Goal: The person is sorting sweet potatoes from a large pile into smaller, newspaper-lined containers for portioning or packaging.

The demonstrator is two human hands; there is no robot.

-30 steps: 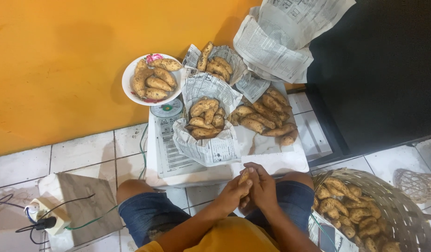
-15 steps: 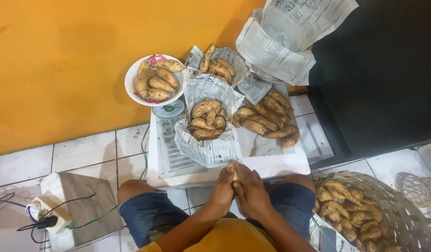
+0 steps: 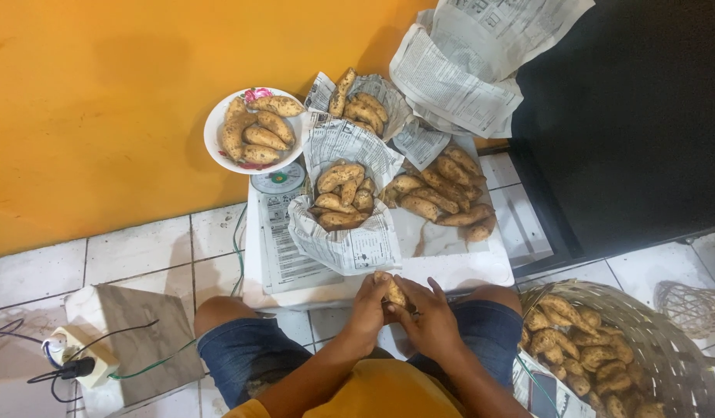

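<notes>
at the near edge of the low white table (image 3: 450,271), both hands meet around 1 small speckled tuber (image 3: 392,289). left hand (image 3: 370,303) has its fingers curled against the tuber's left side; right hand (image 3: 428,316) wraps it from the right, fingers half bent and spread over the top, so only the tuber's upper end shows between them. it sits just above the person's knees, in front of the denim shorts (image 3: 249,358).

just beyond the hands stands a newspaper cone (image 3: 346,240) holding more tubers. to its right a loose heap of tubers (image 3: 442,193) lies on paper on the table. behind, a 2nd paper bundle (image 3: 361,101) holds a few more, and a white plate (image 3: 215,128) with a floral rim carries about 6. crumpled newspaper sheets (image 3: 466,70) are stacked at the far right corner, against a dark panel.

by the person's right knee, on the tiled floor, a woven basket (image 3: 667,340) is filled with tubers. off to the left, well apart, a white power strip (image 3: 71,352) with a black plug lies beside a grey slab (image 3: 140,325), under an orange wall (image 3: 86,116).
</notes>
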